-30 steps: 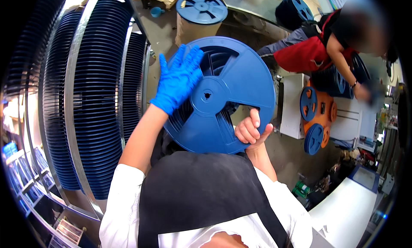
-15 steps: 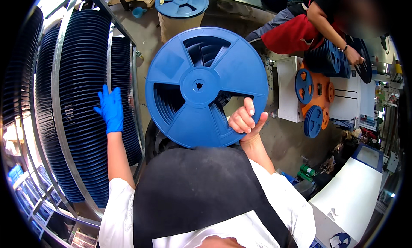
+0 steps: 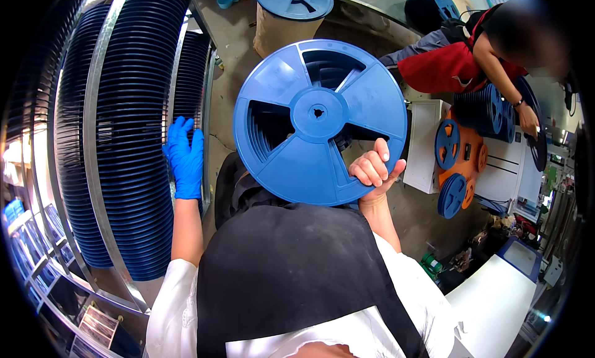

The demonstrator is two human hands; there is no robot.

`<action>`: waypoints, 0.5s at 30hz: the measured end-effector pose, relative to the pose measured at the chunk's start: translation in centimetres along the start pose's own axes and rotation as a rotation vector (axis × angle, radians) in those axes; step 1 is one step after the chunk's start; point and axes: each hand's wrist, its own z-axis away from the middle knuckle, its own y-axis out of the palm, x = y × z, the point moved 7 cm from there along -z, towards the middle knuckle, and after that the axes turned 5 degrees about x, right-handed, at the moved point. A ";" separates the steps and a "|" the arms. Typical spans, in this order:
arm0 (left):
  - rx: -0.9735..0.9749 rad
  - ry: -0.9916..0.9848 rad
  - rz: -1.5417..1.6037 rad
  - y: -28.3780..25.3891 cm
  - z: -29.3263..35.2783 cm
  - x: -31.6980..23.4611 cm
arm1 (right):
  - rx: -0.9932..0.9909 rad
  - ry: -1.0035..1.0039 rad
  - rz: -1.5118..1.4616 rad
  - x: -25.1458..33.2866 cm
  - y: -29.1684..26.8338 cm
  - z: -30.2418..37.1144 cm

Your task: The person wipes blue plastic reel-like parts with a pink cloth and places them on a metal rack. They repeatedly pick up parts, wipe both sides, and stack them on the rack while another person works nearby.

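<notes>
Upright before my chest is a stack of blue plastic reels (image 3: 273, 181); more reels show behind the front one through its wedge-shaped openings. My right hand (image 3: 375, 171), bare, has its fingers through the lower right opening and is closed around the rim. At the left, my left hand (image 3: 185, 163) wears a blue glove, its fingers stretched up and slightly apart, holding nothing. It is beside the metal rack (image 3: 96, 98), in front of the long rows of dark blue reels (image 3: 133, 129); whether it touches the frame I cannot tell.
A tan drum-shaped container (image 3: 279, 36) with a blue reel on top stands ahead. On the right, a person (image 3: 496, 54) handles a dark reel beside an orange machine (image 3: 465, 150) holding blue reels. A white-topped bench (image 3: 493, 296) lies at lower right.
My left hand has moved right, from over the reel rows to the rack's near edge, its fingers closer together. The held reels appear shifted right; the whole view has turned somewhat.
</notes>
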 end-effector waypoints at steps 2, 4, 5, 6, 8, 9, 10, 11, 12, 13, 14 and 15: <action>0.008 -0.019 0.192 0.5 0.3 -0.3 | -0.007 -0.002 0.008 -0.1 0.4 -0.1; 0.033 -0.053 0.388 1.4 0.4 -1.3 | 0.005 0.009 0.027 -0.2 0.9 -0.5; 0.016 0.011 0.325 0.9 0.5 -3.7 | -0.007 0.024 0.044 -0.4 1.1 -1.0; -0.030 0.139 0.200 0.5 0.5 -6.3 | -0.026 0.031 0.065 -0.5 1.7 -1.3; -0.020 0.175 0.253 0.1 0.0 -9.4 | -0.011 0.042 0.112 -0.4 2.1 -1.7; -0.008 0.103 0.348 0.5 -0.2 -9.1 | -0.004 0.049 0.132 -0.5 2.2 -1.9; 0.024 -0.063 0.399 0.6 -0.3 -8.6 | 0.014 0.056 0.144 -0.5 2.6 -2.2; 0.049 -0.189 0.651 0.6 -0.2 -8.3 | 0.031 0.062 0.158 -0.5 2.9 -2.5; 0.072 -0.314 0.902 0.8 0.0 -7.8 | 0.049 0.070 0.172 -0.5 3.0 -2.7; 0.053 -0.311 0.922 0.5 0.1 -7.2 | 0.070 0.068 0.175 -0.4 2.8 -2.7; 0.038 -0.311 0.915 0.1 -0.1 -6.4 | 0.076 0.060 0.173 -0.3 2.9 -3.0; 0.024 -0.310 0.907 -0.2 -0.2 -5.5 | 0.083 0.052 0.170 -0.4 3.2 -3.3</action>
